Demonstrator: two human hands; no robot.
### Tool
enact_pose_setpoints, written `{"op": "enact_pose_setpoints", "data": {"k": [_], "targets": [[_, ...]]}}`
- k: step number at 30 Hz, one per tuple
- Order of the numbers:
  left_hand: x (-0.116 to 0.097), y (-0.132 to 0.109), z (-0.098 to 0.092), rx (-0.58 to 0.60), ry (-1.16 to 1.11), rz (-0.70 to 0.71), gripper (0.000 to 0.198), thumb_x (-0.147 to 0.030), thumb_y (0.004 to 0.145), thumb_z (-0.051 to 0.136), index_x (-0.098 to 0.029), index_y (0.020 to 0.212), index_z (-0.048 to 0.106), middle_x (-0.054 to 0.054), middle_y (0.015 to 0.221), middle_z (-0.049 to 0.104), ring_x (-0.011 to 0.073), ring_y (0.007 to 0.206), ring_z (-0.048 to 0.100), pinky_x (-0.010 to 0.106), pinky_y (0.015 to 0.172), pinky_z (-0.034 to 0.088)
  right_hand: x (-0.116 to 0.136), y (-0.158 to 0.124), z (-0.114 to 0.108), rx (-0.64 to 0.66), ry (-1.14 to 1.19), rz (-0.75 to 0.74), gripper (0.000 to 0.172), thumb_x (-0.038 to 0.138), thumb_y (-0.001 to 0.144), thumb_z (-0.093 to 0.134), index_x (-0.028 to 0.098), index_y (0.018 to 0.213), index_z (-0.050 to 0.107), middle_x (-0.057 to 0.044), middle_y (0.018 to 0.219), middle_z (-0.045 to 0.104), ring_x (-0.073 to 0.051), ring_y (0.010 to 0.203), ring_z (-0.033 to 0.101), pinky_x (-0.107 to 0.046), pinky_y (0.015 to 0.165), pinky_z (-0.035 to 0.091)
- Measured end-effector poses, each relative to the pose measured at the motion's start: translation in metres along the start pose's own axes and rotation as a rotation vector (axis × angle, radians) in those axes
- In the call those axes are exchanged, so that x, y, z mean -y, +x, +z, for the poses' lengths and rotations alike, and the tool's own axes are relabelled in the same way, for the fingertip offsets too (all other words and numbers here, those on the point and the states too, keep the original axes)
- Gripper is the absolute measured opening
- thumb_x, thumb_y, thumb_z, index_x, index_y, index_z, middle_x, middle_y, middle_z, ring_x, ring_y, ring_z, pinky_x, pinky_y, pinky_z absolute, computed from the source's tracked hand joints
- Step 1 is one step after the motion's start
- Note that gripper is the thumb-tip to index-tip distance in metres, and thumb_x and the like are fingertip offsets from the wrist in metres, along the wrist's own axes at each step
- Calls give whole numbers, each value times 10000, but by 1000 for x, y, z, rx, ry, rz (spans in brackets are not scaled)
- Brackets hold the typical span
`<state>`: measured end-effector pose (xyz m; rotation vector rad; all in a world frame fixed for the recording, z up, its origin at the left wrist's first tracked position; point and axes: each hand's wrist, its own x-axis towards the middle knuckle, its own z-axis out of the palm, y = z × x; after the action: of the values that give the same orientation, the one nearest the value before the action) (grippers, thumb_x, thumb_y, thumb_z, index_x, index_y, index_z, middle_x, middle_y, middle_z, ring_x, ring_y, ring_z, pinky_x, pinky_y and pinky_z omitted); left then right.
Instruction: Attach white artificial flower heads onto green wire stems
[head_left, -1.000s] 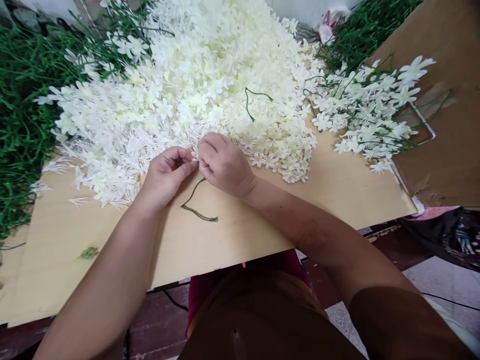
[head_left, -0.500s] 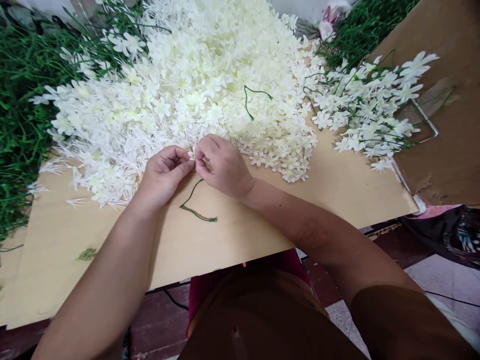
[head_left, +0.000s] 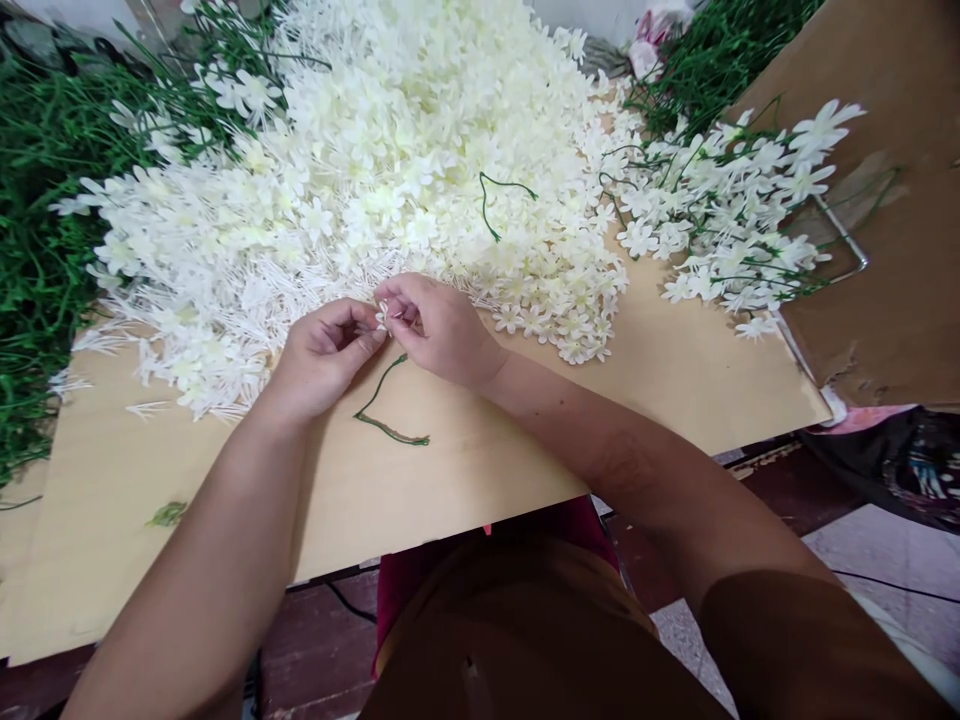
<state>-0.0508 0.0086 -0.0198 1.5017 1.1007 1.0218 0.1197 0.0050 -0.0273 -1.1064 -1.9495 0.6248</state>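
With left hand (head_left: 319, 358), pinching flower (head_left: 382, 316), seemingly for steadiness beside right hand (head_left: 441, 326); cannot tell latter's grip. Near stem (head_left: 394, 433) on worktop (head_left: 480, 470), probably for reach.

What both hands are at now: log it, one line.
left hand: pinching small white flower | right hand: at same flower | on tabletop nearby: bent green stem | beyond hands: white flower pile

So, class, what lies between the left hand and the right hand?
In the head view, a small white flower lies between the left hand and the right hand.
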Motion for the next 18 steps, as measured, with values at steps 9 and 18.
{"op": "enact_pose_setpoints", "data": {"k": [9, 18], "targets": [[-8, -2, 4, -21, -95, -37, 234, -254, 675, 861, -210, 795, 664, -5, 729, 698, 140, 674, 698, 248, 638, 561, -11, 0, -12, -11, 203, 36, 71, 110, 852, 551, 163, 821, 588, -12, 810, 606, -136, 816, 573, -292, 808, 484], [-6, -3, 8, -85, 5, -39, 201, -315, 707, 851, -199, 789, 708, 6, 682, 705, 130, 618, 649, 244, 587, 550, -4, 0, -10, 19, 345, 98, 79, 107, 849, 565, 171, 804, 574, 8, 771, 613, -108, 749, 576, -252, 726, 483]]}}
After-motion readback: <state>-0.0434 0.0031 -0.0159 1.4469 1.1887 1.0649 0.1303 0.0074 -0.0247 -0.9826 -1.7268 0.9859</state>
